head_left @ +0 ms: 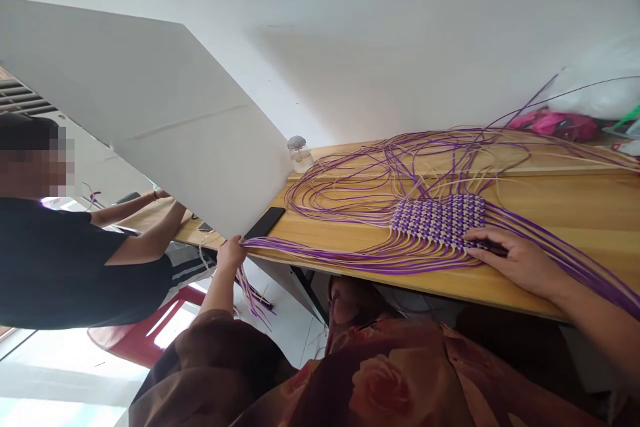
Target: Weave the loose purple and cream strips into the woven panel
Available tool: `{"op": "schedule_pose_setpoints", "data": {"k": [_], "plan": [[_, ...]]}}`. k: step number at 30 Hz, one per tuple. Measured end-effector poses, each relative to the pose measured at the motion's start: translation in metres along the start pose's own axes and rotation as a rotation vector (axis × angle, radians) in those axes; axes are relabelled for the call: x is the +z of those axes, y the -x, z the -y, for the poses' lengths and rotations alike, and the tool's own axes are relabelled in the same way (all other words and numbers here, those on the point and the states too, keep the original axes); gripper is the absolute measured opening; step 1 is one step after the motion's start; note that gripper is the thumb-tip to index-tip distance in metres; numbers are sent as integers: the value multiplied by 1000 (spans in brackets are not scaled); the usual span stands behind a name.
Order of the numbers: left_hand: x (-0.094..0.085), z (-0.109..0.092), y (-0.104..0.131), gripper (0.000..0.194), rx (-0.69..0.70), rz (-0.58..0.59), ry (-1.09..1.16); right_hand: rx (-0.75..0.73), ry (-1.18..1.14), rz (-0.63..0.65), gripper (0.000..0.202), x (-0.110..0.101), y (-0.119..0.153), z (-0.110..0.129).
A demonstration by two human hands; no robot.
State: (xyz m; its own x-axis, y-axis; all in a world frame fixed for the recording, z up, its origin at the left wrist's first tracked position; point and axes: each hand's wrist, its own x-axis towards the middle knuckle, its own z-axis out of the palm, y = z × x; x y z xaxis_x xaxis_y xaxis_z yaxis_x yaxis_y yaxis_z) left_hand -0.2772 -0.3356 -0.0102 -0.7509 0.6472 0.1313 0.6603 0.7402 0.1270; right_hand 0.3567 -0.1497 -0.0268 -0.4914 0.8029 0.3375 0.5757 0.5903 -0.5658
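A purple-and-cream woven panel [437,223] lies on the wooden table, with long loose strands running out from its sides. My left hand [231,253] is closed around a bundle of these cords [320,255], drawn out to the left past the table's edge. The bundle's ends [255,300] hang below that fist. At the panel's lower right corner, my right hand [517,260] grips the edge between thumb and fingers. Something dark [489,247] shows between that thumb and the fingers; its kind I cannot make out.
A black phone-like slab [267,221] lies by a white partition [200,127]. Near the wall stands a lidded clear jar [300,155]. Pink bundled plastic [555,125] sits at the back right. Beyond the partition, another person [75,260] works near a red chair [135,330].
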Motion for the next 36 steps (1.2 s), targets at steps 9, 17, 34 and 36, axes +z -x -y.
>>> {"op": "schedule_pose_setpoints", "data": {"k": [9, 17, 34, 36], "plan": [[-7, -29, -3, 43, 49, 117, -45, 27, -18, -3, 39, 2, 0, 0], [-8, -64, -1, 78, 20, 34, -51, 41, -40, -11, 39, 2, 0, 3], [11, -119, -33, 58, 267, 5, 59, 50, -14, -24, 39, 5, 3, -8], [9, -111, -29, 51, 277, -25, 66, 55, -13, -21, 39, 5, 2, -7]]}}
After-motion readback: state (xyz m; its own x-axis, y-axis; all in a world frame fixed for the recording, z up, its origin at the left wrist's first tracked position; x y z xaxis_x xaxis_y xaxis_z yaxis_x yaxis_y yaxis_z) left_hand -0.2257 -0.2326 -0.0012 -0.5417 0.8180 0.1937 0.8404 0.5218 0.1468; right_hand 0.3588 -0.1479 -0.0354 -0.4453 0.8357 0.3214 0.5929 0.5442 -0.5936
